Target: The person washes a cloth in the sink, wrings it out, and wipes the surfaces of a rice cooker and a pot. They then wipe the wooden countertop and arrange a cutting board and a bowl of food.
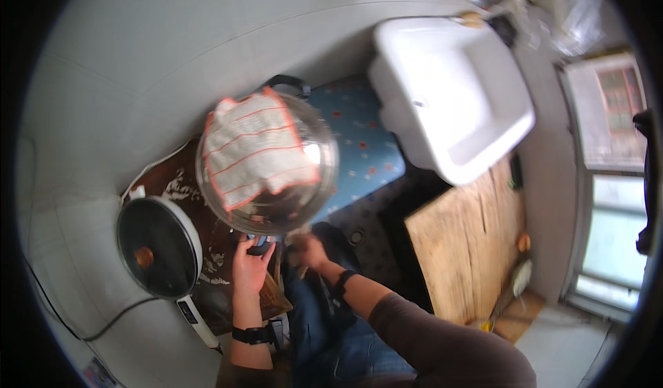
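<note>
A round pot (269,209) with a shiny, see-through-looking lid stands before me. A white cloth (254,149) with orange stripes and an orange edge lies rumpled across its top. My left hand (249,271) is at the pot's near black handle (259,246), thumb and fingers spread to either side of it. Whether they close on the handle is hard to tell. My right hand (306,250) is blurred, just right of that handle and below the pot's rim, above my dark trousers. What its fingers touch is unclear. The pot's far black handle (287,84) faces the wall.
Left of the pot is a lidded electric pan (159,248) with a white handle (197,321) and cords. A white basin (456,103) stands at the back right, beyond a blue patterned cover (357,139). A wooden board (466,243) lies to the right, near a window (611,180).
</note>
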A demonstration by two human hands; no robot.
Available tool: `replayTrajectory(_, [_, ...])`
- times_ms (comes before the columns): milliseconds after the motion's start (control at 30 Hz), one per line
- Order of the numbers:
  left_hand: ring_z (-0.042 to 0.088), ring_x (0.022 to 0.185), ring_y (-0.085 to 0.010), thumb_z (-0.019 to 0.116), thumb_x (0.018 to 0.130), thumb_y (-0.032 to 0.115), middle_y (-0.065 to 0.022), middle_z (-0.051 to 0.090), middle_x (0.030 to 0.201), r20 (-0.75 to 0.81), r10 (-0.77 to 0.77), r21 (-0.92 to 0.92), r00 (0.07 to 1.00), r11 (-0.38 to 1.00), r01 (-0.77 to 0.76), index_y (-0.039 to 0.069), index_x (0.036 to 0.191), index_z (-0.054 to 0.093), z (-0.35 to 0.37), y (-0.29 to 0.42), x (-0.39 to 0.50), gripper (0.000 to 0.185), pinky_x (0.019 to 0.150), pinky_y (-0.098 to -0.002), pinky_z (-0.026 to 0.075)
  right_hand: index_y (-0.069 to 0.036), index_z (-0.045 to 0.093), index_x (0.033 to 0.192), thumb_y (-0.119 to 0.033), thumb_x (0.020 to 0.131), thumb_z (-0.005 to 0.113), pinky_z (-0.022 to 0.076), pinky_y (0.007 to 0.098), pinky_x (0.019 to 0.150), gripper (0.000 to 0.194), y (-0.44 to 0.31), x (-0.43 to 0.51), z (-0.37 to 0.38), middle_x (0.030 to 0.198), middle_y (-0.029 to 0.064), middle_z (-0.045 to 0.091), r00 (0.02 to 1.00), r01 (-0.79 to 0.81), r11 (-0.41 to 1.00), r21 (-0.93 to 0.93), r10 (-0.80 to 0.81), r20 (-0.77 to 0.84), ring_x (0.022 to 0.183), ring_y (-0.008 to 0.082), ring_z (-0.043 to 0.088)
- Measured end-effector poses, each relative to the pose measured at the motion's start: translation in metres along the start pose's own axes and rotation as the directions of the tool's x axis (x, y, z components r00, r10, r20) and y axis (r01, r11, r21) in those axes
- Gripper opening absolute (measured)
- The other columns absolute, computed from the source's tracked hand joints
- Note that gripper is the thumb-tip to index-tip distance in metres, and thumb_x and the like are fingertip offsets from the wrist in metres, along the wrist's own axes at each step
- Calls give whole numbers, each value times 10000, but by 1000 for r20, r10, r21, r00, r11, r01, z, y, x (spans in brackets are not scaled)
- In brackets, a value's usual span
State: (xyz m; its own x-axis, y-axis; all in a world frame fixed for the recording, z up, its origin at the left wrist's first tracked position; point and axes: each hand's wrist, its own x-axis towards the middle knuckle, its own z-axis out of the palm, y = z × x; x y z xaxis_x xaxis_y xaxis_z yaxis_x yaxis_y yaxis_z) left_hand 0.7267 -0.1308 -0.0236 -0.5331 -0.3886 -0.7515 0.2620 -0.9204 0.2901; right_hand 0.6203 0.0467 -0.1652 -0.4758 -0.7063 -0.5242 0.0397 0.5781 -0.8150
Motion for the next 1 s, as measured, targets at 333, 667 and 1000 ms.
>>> replayTrajectory(333, [595, 1212, -257, 485, 1043, 310, -162, 532, 1445, 86, -344, 627, 935, 748, 218, 45, 1511, 409, -11, -11, -101, 543, 1019, -399, 491, 3, 691, 1218, -171, 859, 698, 508, 331, 933, 399, -123, -147, -180, 1145, 92, 719, 927, -222, 969, 111, 174, 332, 1088, 181, 634])
replayTrajectory(667, [648, 1117, -245, 463, 1045, 167, -183, 629, 1298, 44, -416, 841, 908, 507, 191, -5, 1406, 510, 82, -65, -154, 403, 956, -355, 521, -44, 554, 1374, 75, 880, 523, 421, 420, 1072, 509, -66, -270, -254, 1377, 197, 484, 660, 219, 939, -266, -343, -668, 1261, 373, 502])
replayTrajectory(1000, [652, 1110, -237, 456, 1023, 114, -182, 643, 1274, -181, -322, 901, 929, 325, 288, -21, 1392, 519, 142, -114, -161, 397, 952, -336, 524, 4, 424, 1484, 24, 891, 487, 353, 461, 1071, 596, 90, -242, -284, 1278, 215, 493, -278, -449, 832, 325, 216, -936, 1201, 394, 453])
